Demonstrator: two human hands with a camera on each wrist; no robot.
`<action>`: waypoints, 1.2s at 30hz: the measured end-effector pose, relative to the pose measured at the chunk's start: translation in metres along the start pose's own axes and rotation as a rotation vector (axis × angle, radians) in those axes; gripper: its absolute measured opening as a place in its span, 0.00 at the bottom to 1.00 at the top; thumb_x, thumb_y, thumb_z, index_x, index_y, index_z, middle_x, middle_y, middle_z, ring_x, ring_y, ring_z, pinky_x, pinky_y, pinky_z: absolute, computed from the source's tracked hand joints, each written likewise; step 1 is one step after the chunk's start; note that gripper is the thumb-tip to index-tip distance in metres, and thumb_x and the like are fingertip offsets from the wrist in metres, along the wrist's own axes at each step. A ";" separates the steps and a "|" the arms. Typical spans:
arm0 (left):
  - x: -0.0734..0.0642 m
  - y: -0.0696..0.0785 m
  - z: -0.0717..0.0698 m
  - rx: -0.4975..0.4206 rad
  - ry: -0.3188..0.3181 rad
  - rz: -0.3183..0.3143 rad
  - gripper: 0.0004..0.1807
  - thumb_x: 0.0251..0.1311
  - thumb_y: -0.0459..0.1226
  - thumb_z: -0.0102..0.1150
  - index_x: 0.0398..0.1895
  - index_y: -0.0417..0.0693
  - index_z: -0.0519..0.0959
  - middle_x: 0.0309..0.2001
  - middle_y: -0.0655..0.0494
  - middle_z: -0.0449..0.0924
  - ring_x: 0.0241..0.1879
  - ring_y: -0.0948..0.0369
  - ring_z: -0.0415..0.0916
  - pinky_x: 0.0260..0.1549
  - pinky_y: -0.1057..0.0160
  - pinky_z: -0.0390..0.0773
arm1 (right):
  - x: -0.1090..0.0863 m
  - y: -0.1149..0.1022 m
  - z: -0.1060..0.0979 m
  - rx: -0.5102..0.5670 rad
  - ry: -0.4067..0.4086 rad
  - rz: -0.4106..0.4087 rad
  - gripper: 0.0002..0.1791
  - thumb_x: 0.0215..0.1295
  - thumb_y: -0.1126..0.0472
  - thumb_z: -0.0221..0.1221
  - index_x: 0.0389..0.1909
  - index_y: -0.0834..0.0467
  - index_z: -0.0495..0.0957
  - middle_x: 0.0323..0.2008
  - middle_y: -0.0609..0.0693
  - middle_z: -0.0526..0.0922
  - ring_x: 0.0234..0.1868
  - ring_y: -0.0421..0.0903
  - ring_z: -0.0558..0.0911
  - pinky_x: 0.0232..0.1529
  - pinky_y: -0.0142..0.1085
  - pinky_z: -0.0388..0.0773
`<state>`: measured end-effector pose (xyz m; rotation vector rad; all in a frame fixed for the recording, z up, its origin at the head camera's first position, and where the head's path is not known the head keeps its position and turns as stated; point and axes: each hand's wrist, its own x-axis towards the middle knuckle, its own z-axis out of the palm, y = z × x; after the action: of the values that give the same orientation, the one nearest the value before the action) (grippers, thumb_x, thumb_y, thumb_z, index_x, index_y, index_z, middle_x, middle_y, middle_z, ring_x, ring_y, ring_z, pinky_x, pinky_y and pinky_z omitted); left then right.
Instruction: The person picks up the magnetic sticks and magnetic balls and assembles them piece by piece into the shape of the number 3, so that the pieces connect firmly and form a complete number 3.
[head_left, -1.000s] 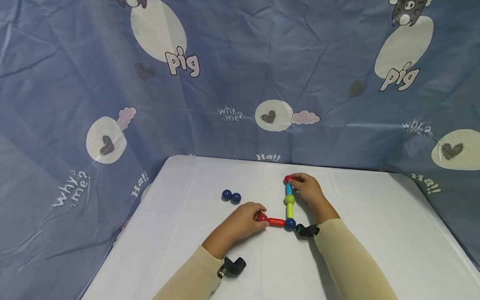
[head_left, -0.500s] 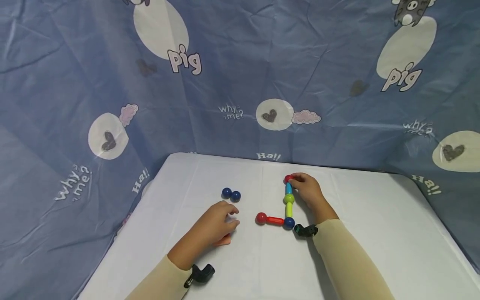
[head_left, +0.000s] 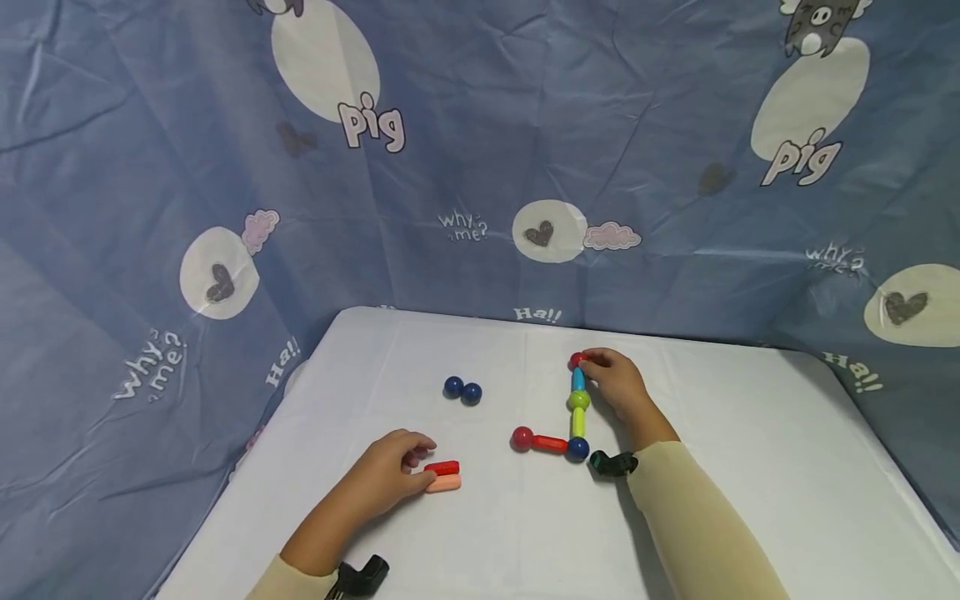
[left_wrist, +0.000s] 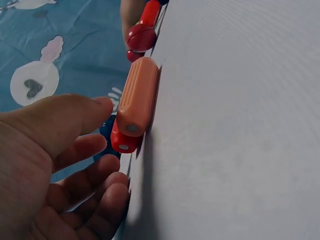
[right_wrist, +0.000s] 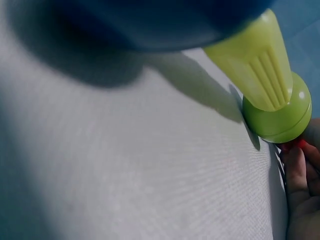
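An L-shaped chain of magnetic sticks and balls lies on the table. Its near arm has a red ball (head_left: 522, 438), a red stick (head_left: 551, 444) and a blue corner ball (head_left: 577, 449). From there a yellow-green stick (right_wrist: 257, 67), a green ball (right_wrist: 280, 117) and a blue stick (head_left: 578, 380) run away to another red ball (head_left: 577, 360). My right hand (head_left: 618, 385) pinches that far red ball. My left hand (head_left: 382, 473) hovers around the near ends of a loose red stick (head_left: 444, 468) and an orange stick (left_wrist: 139, 95), thumb and fingers apart.
Two dark blue balls (head_left: 462, 391) sit side by side beyond the left hand. The white-covered table (head_left: 525, 533) meets a blue printed cloth (head_left: 450, 275) at its back and sides.
My left hand has let go of the near red ball and moved left and nearer, to the loose red and orange sticks. My right hand stays at the far red ball.
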<state>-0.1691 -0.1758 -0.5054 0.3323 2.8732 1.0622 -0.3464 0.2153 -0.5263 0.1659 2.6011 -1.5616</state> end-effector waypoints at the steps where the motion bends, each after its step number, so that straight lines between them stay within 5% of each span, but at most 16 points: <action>1: 0.000 -0.001 0.000 -0.012 -0.004 0.005 0.19 0.55 0.37 0.78 0.50 0.48 0.86 0.41 0.62 0.81 0.40 0.64 0.75 0.41 0.66 0.78 | 0.000 0.000 0.000 0.000 0.000 0.000 0.23 0.76 0.52 0.60 0.67 0.56 0.77 0.63 0.57 0.80 0.65 0.56 0.75 0.68 0.51 0.72; 15: -0.004 -0.005 -0.001 0.002 -0.069 0.025 0.12 0.59 0.39 0.76 0.45 0.57 0.87 0.39 0.69 0.79 0.38 0.68 0.74 0.40 0.66 0.78 | 0.000 0.001 0.002 0.006 0.005 -0.003 0.22 0.76 0.52 0.60 0.66 0.56 0.78 0.63 0.57 0.80 0.65 0.55 0.75 0.71 0.52 0.70; 26: -0.001 -0.012 0.002 -0.044 -0.045 0.085 0.08 0.60 0.33 0.73 0.41 0.53 0.88 0.36 0.67 0.80 0.35 0.70 0.76 0.37 0.68 0.79 | 0.002 0.002 0.000 0.019 -0.009 0.048 0.23 0.76 0.52 0.61 0.67 0.54 0.77 0.66 0.57 0.78 0.68 0.58 0.73 0.73 0.53 0.69; 36: 0.000 -0.010 0.005 0.007 -0.011 0.098 0.09 0.58 0.33 0.74 0.40 0.53 0.89 0.35 0.68 0.80 0.34 0.70 0.75 0.35 0.69 0.77 | 0.002 0.003 0.000 0.031 -0.002 0.007 0.22 0.75 0.53 0.61 0.66 0.56 0.78 0.64 0.57 0.80 0.67 0.57 0.74 0.72 0.53 0.69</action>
<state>-0.1701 -0.1802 -0.5154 0.4822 2.8782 1.0607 -0.3484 0.2168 -0.5294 0.1756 2.5737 -1.5992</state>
